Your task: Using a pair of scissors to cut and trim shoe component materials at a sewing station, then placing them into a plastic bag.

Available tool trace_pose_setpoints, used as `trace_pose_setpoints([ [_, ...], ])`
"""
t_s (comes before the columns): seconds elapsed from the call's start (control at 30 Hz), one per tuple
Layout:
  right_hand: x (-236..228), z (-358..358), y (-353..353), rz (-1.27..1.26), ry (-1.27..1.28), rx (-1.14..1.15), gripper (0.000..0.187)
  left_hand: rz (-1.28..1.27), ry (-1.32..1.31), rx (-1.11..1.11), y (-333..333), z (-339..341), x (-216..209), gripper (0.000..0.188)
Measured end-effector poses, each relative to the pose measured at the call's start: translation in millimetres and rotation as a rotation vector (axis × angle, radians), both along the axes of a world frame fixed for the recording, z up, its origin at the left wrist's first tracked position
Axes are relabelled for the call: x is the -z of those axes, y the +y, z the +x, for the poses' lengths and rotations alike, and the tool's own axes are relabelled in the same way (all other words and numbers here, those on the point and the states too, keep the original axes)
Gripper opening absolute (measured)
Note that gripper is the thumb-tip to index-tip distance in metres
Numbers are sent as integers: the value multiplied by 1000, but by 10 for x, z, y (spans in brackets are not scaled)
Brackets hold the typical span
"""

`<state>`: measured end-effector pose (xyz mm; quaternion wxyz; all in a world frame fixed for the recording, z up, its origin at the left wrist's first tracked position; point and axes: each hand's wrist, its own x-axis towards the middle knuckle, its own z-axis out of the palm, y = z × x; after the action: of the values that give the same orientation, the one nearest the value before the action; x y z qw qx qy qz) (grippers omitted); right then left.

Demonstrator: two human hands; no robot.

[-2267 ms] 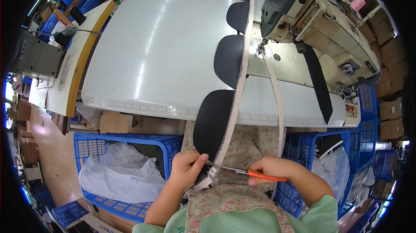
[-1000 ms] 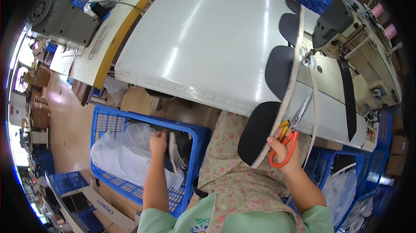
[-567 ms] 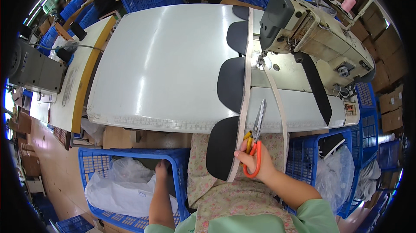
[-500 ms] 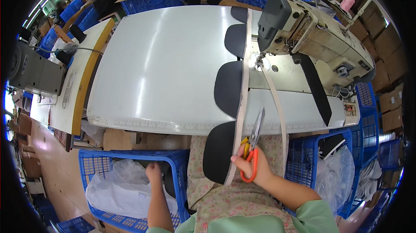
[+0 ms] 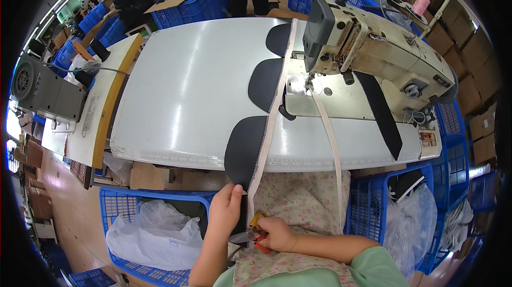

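Note:
A long cream tape (image 5: 268,143) with black half-round pieces (image 5: 246,145) along its left edge runs down the table toward my lap. My left hand (image 5: 225,209) pinches the lower end of this strip, at the edge of a black piece. Close beside it, my right hand (image 5: 278,234) grips scissors (image 5: 261,243) with orange and yellow handles. Their blades point left, below the left hand and near the tape; whether they touch it I cannot tell. A second, bare cream tape (image 5: 329,129) hangs from the needle area of the sewing machine (image 5: 368,47).
The white tabletop (image 5: 165,95) spreads ahead, with a black strap (image 5: 380,113) lying on the machine's right side. Blue baskets flank my lap: the left basket (image 5: 154,192) holds white plastic bags, the right basket (image 5: 368,201) clear plastic. Another machine (image 5: 48,92) stands far left.
My left hand has come from above the left basket to the strip. The strip has shifted left and toward me. My right hand has moved down and left, turning the scissors from upward to leftward.

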<state>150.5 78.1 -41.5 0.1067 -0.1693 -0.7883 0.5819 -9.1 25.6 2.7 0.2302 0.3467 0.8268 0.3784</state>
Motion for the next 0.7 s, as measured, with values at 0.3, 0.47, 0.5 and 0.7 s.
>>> trace_pose_setpoints([
  [0.3,-461,258,602,53,-54,-166,44,354,-253,-175,-51,-26,238,34],
  [0.47,-568,620,1108,149,-443,-388,52,225,-72,-15,-97,22,13,28],
  [0.5,-550,631,1116,151,-451,-386,52,249,-41,29,-97,47,16,27],
  [0.7,-549,530,1093,-106,-508,-429,56,243,37,122,-99,111,48,24],
])
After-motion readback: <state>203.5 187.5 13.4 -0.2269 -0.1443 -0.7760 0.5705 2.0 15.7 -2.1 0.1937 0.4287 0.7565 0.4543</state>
